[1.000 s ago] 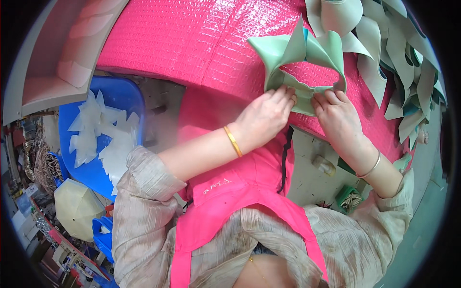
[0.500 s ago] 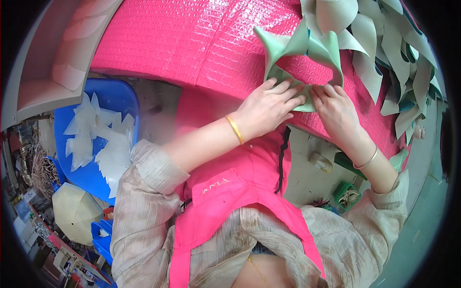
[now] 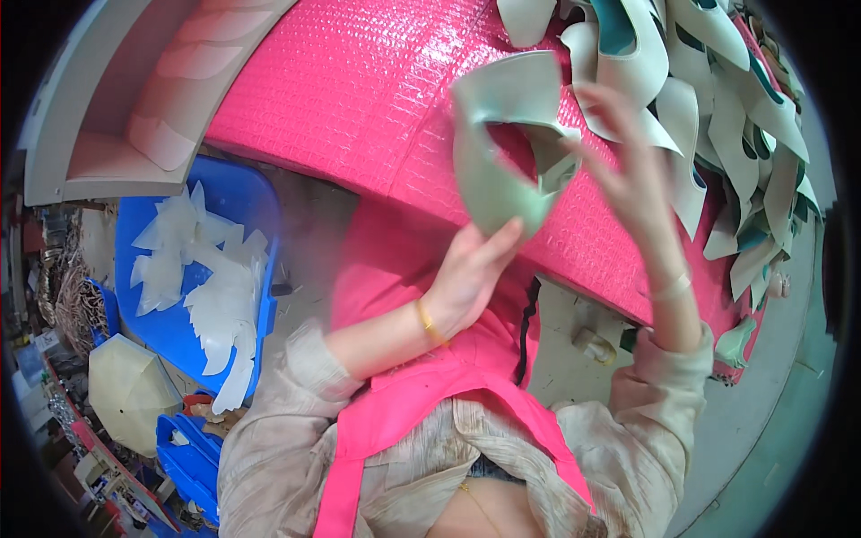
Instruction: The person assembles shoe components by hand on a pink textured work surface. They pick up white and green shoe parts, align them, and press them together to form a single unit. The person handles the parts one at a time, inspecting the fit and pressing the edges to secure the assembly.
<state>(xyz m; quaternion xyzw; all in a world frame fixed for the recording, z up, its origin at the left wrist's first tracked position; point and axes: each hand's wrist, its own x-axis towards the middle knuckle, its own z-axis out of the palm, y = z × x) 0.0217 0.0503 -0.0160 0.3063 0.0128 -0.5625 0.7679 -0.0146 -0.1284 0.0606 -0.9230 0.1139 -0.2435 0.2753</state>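
Observation:
A pale green shoe upper (image 3: 500, 170) is tilted up over the edge of the pink-covered table (image 3: 350, 99), its opening toward the right. My left hand (image 3: 480, 269) grips its near, rounded end with the thumb on the outer face; the other fingers are mostly hidden behind it. To the right of the upper, my right hand (image 3: 623, 148) is raised, smeared by motion, with its fingers apart and nothing in them. Beyond that hand lies a heap of pale shoe uppers (image 3: 686, 117), some with teal linings showing.
A blue tub (image 3: 269, 224) with translucent white sheet pieces (image 3: 220, 296) stands left below the table. A grey machine housing (image 3: 108, 117) rises at the upper left. A closed-top beige umbrella-like thing (image 3: 130, 394) and blue bins (image 3: 188, 457) sit at lower left. Another green piece (image 3: 735, 341) hangs at the table's right corner.
Both hands were on the upper's near edge. Now the right hand has let go and lifted away, while the left has moved down and turned the upper so its outer face shows.

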